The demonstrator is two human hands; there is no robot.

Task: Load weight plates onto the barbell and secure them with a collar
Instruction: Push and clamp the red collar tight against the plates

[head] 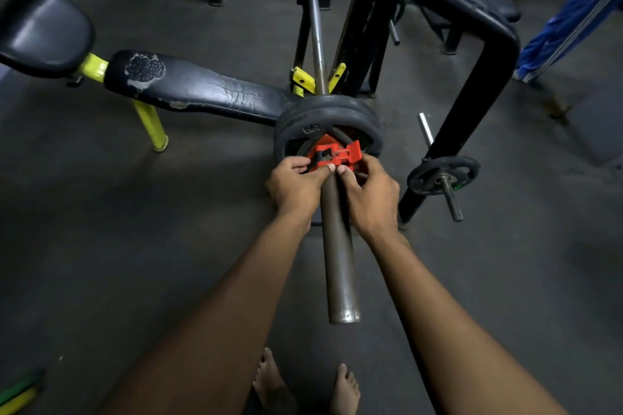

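One bench (202,91) lies beyond and left of the grip; one barbell (337,246) rests on yellow rack hooks, its bare sleeve end running back from the grip toward the person. Two weight plates (296,125) sit just beyond the grip, pushed inward, apparently so the collar can butt against them. One red collar (337,153) encircles the sleeve, touching the outer plate. Left hand (295,185) and right hand (371,195) pinch it from either side, thumbs pressed together, probably closing its lever

Red collar (338,154) against black plates (326,113); barbell sleeve (338,256)
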